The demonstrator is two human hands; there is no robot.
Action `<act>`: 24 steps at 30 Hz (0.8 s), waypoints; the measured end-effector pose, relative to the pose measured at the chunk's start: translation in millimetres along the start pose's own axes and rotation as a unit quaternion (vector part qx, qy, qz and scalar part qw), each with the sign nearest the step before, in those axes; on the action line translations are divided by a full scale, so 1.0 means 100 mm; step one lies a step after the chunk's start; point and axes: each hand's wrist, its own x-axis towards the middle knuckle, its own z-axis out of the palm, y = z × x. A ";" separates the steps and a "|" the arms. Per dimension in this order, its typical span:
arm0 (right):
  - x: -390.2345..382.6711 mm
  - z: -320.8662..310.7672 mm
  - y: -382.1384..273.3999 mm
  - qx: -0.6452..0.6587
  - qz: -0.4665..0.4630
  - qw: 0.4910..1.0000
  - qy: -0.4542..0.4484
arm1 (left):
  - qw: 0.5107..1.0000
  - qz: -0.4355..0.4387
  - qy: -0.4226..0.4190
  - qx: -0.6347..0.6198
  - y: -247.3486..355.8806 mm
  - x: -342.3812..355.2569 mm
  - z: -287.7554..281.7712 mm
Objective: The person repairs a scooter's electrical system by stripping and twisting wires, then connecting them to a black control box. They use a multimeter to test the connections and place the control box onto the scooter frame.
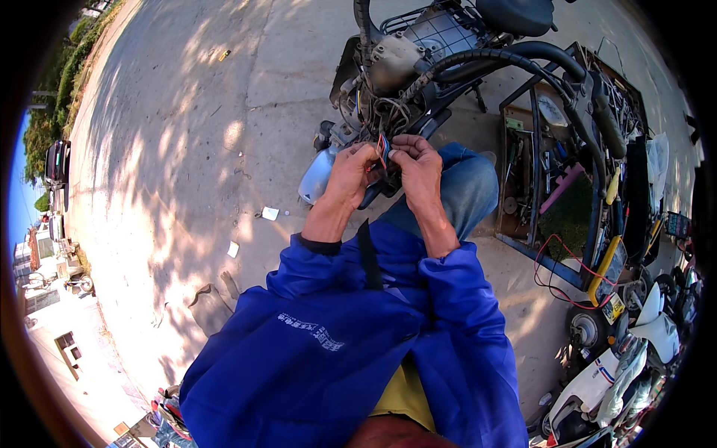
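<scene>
while the left hand [348, 175] and the right hand [421, 169] hold the coloured wires [384, 148] in narrowly pinched fingers, these wires are at the near end of the dark vehicle [394, 63], with an open tool box [515, 246] at right.

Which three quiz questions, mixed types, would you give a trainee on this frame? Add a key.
1. Short answer: What do the left hand and right hand hold between their fingertips?
2. True or false: The open tool box stands to the right of both hands.
3. Multiple choice: What is the main colour of the person's jacket?
A) White
B) Blue
C) Green

Key:
1. Thin coloured wires.
2. True.
3. B.
</scene>
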 end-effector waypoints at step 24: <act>-0.06 0.09 -0.06 -0.130 -0.072 0.989 0.012 | 0.988 0.053 0.071 0.129 0.16 0.02 0.16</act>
